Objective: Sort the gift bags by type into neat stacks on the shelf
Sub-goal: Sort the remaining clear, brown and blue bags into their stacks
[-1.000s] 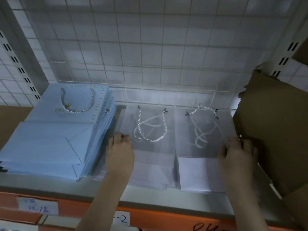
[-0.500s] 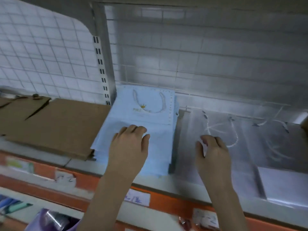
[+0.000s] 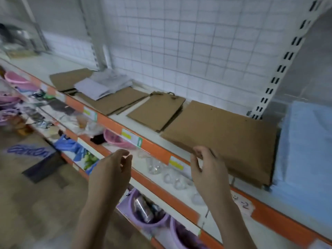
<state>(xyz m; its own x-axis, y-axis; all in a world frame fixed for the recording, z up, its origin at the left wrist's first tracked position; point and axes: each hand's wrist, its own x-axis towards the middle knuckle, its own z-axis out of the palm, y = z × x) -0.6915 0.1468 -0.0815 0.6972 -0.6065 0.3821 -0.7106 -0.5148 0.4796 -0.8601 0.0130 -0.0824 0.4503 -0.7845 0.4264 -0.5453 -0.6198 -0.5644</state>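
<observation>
The right hand (image 3: 206, 169) is pinching the brown bags' (image 3: 224, 137) front corner on the shelf (image 3: 251, 193); the left hand (image 3: 111, 175) is hovering, fingers (image 3: 125, 159) loosely apart.

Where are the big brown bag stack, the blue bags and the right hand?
big brown bag stack (image 3: 231, 139), head view, bare top face
blue bags (image 3: 305, 141), head view, top sheet
right hand (image 3: 209, 169), head view, back of hand
</observation>
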